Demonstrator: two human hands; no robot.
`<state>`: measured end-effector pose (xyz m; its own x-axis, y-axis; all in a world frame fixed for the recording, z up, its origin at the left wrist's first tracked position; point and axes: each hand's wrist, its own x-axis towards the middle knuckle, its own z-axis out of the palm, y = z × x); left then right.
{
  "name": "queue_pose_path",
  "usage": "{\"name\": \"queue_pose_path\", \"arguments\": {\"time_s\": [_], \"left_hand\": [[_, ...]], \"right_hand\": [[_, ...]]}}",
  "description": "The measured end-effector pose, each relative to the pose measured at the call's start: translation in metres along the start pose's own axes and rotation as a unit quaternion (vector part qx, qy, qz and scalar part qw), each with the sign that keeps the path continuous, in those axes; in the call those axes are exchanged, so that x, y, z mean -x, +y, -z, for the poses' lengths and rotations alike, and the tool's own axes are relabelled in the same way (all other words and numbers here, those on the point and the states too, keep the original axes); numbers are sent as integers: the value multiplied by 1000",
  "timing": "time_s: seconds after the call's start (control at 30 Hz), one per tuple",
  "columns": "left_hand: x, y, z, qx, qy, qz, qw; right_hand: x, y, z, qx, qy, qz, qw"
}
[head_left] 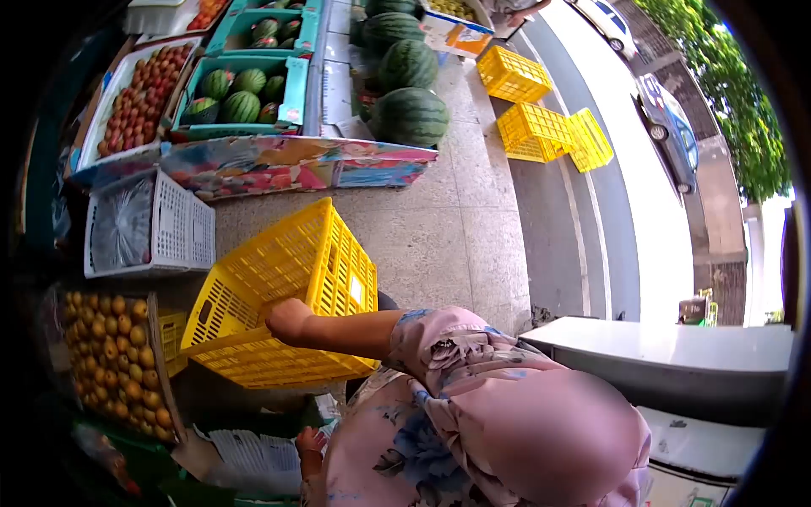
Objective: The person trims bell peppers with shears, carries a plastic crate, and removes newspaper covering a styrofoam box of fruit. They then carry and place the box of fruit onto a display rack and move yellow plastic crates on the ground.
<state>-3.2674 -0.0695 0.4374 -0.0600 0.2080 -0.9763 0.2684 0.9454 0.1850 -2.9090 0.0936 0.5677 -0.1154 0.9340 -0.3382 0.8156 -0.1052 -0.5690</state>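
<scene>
A yellow plastic crate [287,262] with slotted walls sits tilted in front of my body. My right hand [289,321] is closed at the crate, its forearm crossing over the crate's side; the fingertips are hidden. Lower down, my left hand [311,439] is held apart from the crate, fingers partly curled but apart, with nothing visible in them. White crumpled packing sheets [253,452] lie beside that hand. To the left stands a box of round yellow-brown fruit [118,355], and part of another yellow crate [171,338] shows behind mine.
A white basket [182,224] holding a plastic bag stands beyond my crate. Farther back are large watermelons [410,117], teal boxes [293,93] of smaller ones and a tray of reddish fruit [144,97]. Yellow crates [532,133] stand at the kerb; a white cabinet [667,342] is right.
</scene>
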Motion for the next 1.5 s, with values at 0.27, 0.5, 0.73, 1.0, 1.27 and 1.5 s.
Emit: {"name": "queue_pose_path", "arguments": {"time_s": [0.27,0.5,0.73,1.0,1.27,1.5], "left_hand": [[-6,91,-57,-182,50,-3,982],[6,151,-262,-278,13,-120,953],[21,110,-498,-407,-75,-137,900],[67,88,-667,-471,-196,-154,846],[-45,125,-756,-530,2,-56,846],[-68,174,-970,-576,-92,-164,796]], "right_hand": [[209,148,111,1,138,-172,975],[420,235,146,12,181,-384,905],[578,326,159,22,221,-517,826],[723,411,217,70,277,-636,716],[840,505,265,-34,376,-717,586],[880,535,289,-59,392,-772,497]]}}
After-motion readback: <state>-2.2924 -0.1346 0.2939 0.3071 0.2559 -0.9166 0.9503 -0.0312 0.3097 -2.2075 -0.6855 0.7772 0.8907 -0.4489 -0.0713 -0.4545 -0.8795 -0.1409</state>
